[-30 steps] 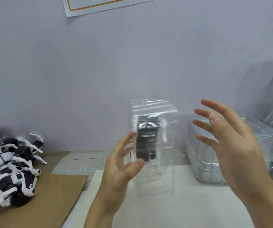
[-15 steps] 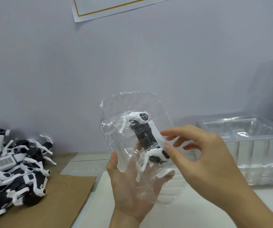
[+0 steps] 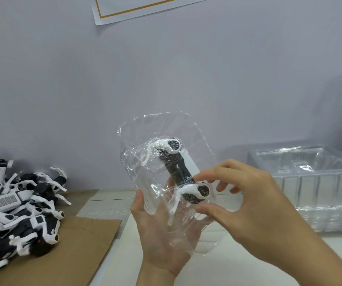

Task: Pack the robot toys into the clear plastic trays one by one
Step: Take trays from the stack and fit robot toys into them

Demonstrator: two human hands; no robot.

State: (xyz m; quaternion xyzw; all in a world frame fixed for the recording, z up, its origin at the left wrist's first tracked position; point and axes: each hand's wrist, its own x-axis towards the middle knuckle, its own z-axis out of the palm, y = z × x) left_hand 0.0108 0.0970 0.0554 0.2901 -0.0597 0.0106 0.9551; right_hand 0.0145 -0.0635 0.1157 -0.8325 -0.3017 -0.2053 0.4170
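A clear plastic tray [image 3: 145,145] is held up in front of the wall, tilted, with a black-and-white robot toy [image 3: 178,172] inside it. My left hand [image 3: 162,240] cradles the tray from underneath, thumb on its left side, fingers seen through the plastic. My right hand [image 3: 254,209] comes in from the right and pinches the tray's lower right part by the toy's white leg, thumb below and fingers curled above.
A heap of several black-and-white robot toys [image 3: 15,207] lies at the left on brown cardboard [image 3: 79,248]. A stack of clear trays [image 3: 314,188] stands at the right on the white table [image 3: 238,271]. A paper sheet [image 3: 137,9] hangs on the wall.
One second ago my left hand held the tray upright and my right hand was open and apart. The tray has since tipped over onto my left palm and my right hand has closed on it.
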